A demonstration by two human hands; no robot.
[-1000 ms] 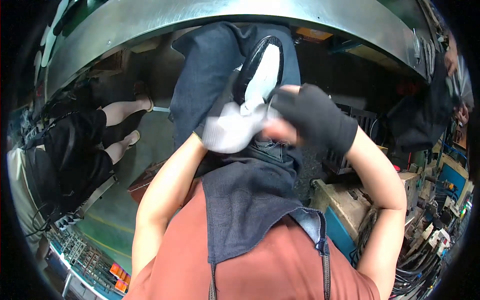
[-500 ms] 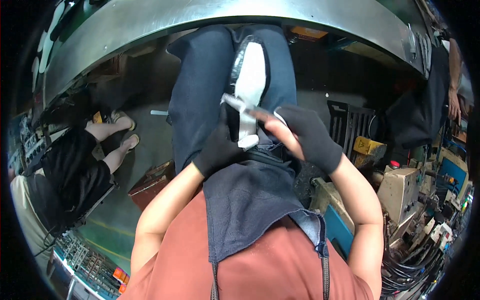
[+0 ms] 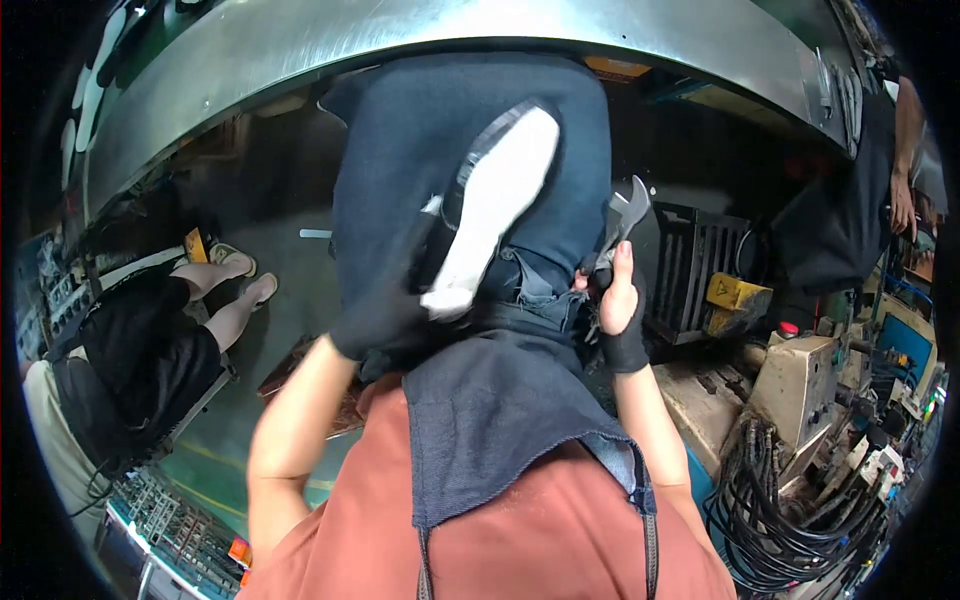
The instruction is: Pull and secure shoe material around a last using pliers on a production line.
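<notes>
My right hand (image 3: 620, 312), with a black wrap round its wrist, is closed on a grey adjustable wrench (image 3: 625, 212) whose jaws point up, held just right of my dark trousers (image 3: 430, 130). My left hand (image 3: 395, 320) wears a black glove and lies against my left thigh. It grips the lower end of a white and black work glove (image 3: 492, 215) that stands up in front of the trousers. A dark apron (image 3: 490, 420) hangs over my rust-coloured shirt (image 3: 540, 540).
A curved grey metal machine edge (image 3: 480, 35) runs across the top. A person in black shorts and sandals (image 3: 150, 350) sits at the left; another in a dark apron (image 3: 850, 215) stands far right. A black grille (image 3: 700, 270), beige machine box (image 3: 810, 385) and black cables (image 3: 800, 520) crowd the right.
My hands were together on the white glove over my lap. They have parted: the right one has moved right and lifted the wrench, the left keeps the glove.
</notes>
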